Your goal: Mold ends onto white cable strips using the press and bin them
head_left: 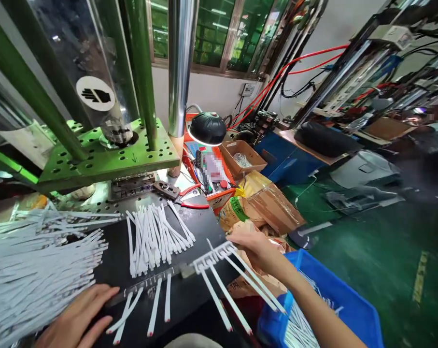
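Right hand (255, 244) pinches a comb of white, red-tipped strips (213, 257) pointing lengthwise toward the body, beside the flat, open left hand (76, 319).

Single head-worn view, close above the black worktable (113, 263), angled forward and down, green floor (367, 251) beyond.

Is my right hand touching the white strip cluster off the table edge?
Touching. Head view shows the right hand gripping the white strip cluster by its top bar.
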